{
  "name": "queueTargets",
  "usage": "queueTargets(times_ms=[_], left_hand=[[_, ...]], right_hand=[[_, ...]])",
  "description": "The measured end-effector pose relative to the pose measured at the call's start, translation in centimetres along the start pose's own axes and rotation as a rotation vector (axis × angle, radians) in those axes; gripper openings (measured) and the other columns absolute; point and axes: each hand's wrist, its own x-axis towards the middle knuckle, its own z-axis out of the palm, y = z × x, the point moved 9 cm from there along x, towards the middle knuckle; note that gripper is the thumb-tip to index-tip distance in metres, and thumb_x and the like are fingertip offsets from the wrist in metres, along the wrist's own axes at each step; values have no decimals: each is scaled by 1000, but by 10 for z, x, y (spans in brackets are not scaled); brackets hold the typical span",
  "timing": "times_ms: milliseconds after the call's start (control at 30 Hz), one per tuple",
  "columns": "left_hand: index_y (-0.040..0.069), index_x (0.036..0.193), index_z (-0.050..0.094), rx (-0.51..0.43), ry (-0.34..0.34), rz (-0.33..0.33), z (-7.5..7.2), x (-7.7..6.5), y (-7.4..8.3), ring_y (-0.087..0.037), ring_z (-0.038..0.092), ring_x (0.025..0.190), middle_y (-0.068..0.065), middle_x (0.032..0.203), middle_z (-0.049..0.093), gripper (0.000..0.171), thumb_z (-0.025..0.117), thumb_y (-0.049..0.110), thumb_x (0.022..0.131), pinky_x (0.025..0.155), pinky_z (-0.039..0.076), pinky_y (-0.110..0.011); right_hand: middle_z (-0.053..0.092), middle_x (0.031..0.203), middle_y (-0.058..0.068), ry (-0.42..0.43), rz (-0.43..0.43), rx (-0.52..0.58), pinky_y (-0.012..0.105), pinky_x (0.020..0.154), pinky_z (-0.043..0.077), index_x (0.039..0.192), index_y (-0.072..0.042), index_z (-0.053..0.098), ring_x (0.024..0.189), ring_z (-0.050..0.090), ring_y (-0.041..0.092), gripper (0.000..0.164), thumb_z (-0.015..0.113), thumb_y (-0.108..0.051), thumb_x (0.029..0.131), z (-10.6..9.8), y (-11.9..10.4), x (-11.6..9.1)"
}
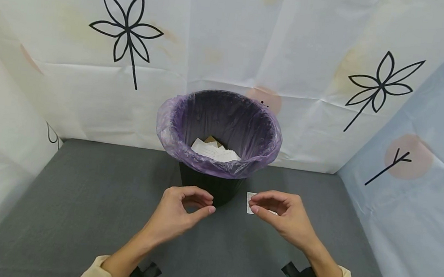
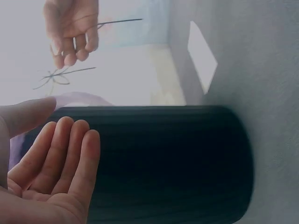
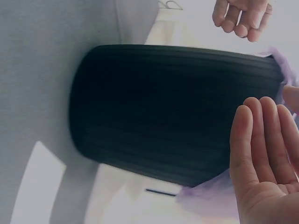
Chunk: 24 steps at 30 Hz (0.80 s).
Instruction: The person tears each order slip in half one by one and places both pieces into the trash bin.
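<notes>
A black trash bin [image 1: 210, 187] stands upright at the back of the grey table, lined with a purple plastic bag [image 1: 219, 167] folded over its rim. Inside lie crumpled white papers [image 1: 216, 152] and a bit of brown cardboard [image 1: 211, 140]. My left hand [image 1: 182, 209] hovers in front of the bin, fingers loosely bent, holding nothing. Likewise empty, my right hand [image 1: 281, 214] hangs to the bin's right with relaxed fingers. Behind its fingertips in the head view, a white piece of paper [image 1: 250, 203] lies flat on the table; the hand partly hides it there.
The grey table [image 1: 76, 213] is enclosed by white cloth walls [image 1: 216, 34] with black flower drawings and a pale blue cloth [image 1: 433, 215] at the right. Black straps [image 1: 144, 275] circle both wrists. A thin dark cord loop [image 1: 52, 135] hangs at the back left corner.
</notes>
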Motion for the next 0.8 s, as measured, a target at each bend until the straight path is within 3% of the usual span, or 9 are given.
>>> queueTargets(times_ms=[233,433,633,800], left_hand=[[5,103,75,-16,-2,-10,20,4,-23,-14,72,85,-3,97,74,20,83,5,85,79,59,-31],[3,107,75,-22,-3,-41,40,8,-45,-25,73,92,-8,101,74,24,83,5,84,84,58,-35],[0,109,74,23,-5,-74,57,11,-63,-28,72,95,-12,103,74,26,82,6,85,87,57,-37],[1,110,74,65,10,-88,71,15,-75,-25,72,96,-10,103,74,28,83,8,85,87,57,-35]], right_hand=[[70,107,24,20,63,3,29,79,59,109,9,71,92,73,18,19,72,5,90,-7,30,-8],[67,110,30,33,113,5,28,81,58,112,14,67,95,72,20,23,71,4,92,-14,55,-15],[65,113,34,78,203,-6,27,82,58,114,14,66,95,73,19,29,75,1,90,-24,81,-22],[64,113,37,129,230,-36,25,81,57,117,16,64,93,72,17,35,77,1,88,-39,101,-29]])
